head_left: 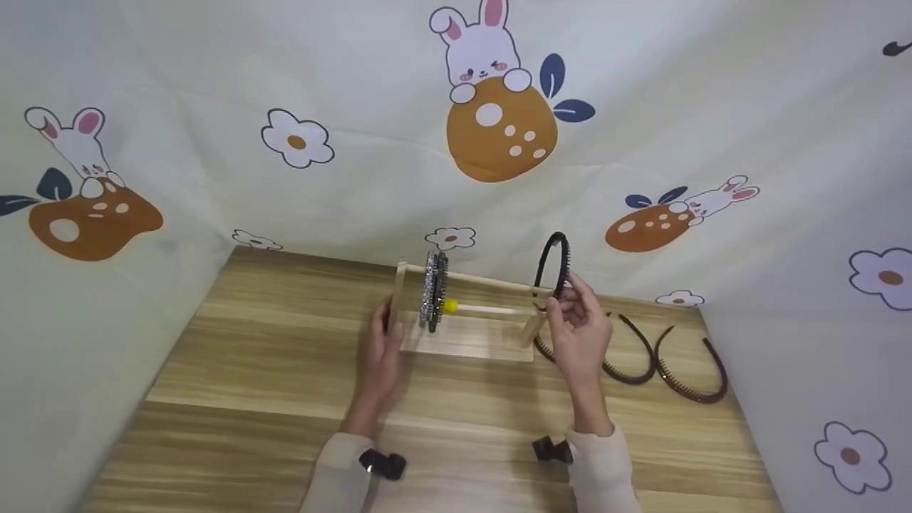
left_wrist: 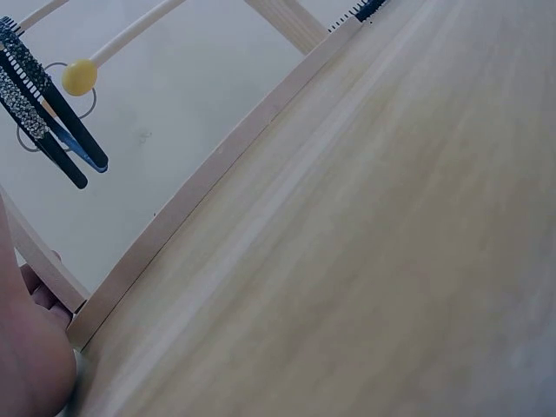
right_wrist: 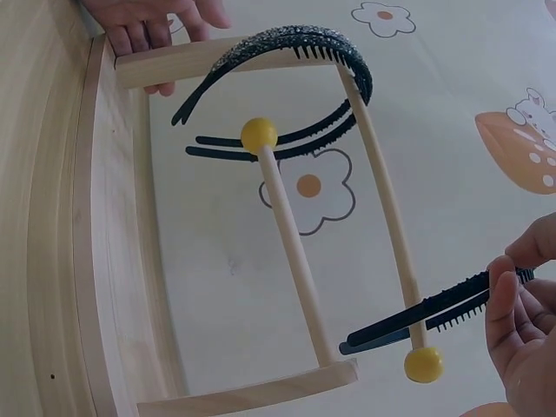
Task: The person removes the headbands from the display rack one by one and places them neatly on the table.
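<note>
A wooden rack (head_left: 467, 342) with two pale rods stands on the table. My left hand (head_left: 382, 353) grips its left upright, fingers behind the wood. In my right hand (head_left: 581, 335) a black toothed headband (head_left: 563, 260) is pinched between thumb and fingers. The right wrist view shows this headband's two arms on either side of the upper rod (right_wrist: 387, 200), close to the yellow ball (right_wrist: 424, 365) at its end. Toward the left end of that rod hang glittery headbands (right_wrist: 295, 43), silver and dark. A second yellow ball (head_left: 450, 306) tips the lower rod.
Right of the rack lie more headbands: a dark one (head_left: 630, 377), a brown one (head_left: 691, 393) and one (head_left: 543, 349) partly behind my right hand. A rabbit-print cloth (head_left: 356, 192) rises behind and beside the wood-grain table (head_left: 263, 370).
</note>
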A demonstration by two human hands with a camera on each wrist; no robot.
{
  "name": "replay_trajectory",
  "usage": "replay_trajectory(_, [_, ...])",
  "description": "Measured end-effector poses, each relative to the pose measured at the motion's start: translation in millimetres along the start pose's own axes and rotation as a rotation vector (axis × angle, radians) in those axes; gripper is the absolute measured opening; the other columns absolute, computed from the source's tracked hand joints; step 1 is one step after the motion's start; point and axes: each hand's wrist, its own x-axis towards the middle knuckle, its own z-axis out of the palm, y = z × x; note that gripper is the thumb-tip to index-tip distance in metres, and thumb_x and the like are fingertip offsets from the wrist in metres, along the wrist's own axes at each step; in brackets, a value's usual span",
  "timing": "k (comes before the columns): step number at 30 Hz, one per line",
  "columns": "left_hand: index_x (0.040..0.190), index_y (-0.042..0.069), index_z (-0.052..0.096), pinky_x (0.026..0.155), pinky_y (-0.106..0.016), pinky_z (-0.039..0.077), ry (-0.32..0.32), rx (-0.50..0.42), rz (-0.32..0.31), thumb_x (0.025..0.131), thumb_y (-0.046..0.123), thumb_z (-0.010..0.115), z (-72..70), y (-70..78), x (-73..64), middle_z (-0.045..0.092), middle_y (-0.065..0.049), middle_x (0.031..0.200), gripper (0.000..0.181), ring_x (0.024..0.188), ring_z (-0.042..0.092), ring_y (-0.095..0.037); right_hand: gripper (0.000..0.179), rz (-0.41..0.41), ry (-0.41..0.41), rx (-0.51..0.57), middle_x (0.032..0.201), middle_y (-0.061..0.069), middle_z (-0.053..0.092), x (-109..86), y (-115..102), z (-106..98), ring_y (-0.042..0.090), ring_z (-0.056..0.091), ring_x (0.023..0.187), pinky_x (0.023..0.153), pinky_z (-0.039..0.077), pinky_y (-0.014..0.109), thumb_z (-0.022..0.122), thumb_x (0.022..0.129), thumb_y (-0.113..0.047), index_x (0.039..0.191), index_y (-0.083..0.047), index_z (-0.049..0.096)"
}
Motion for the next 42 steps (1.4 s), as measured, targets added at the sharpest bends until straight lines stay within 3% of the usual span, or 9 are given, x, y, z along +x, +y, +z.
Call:
replay_trajectory(13, [0.17,0.01,0.04,0.123,-0.07,0.04,-0.018,-0.04,-0.016,0.118,0.031,0.049,1.0,1.9,0.9,0.047,-0.022,0.169,0.058,0.146,0.054,-0.045,0.046,0.023,0.031,-0.031,0.101,0.024,0.07,2.5,7.2,-13.3,0.003,0.068,0.082,0.072,0.06,0.015,0.072,0.096,0.016,0.142,0.017,0.063])
replay_trajectory(30, [0.171,0.011,0.039,0.123,-0.07,0.04,-0.017,-0.059,-0.03,0.117,0.035,0.052,-0.4,2.9,-0.3,0.048,-0.019,0.169,0.061,0.146,0.054,-0.042,0.046,0.054,0.051,-0.071,0.104,0.03,0.071,2.6,18.8,-28.9,0.002,0.067,0.082,0.071,0.058,0.013,0.071,0.096,0.016,0.141,0.014,0.066])
replay_trajectory(42, [0.168,0.005,0.041,0.116,-0.073,0.047,0.005,0.003,0.047,0.116,0.027,0.051,0.4,1.9,1.4,0.052,-0.023,0.164,0.057,0.139,0.06,-0.047,0.046,0.067,0.042,-0.116,0.103,0.028,0.073,-3.4,31.2,-42.3,0.0,0.066,0.079,0.069,0.057,0.012,0.073,0.092,0.018,0.138,0.014,0.068])
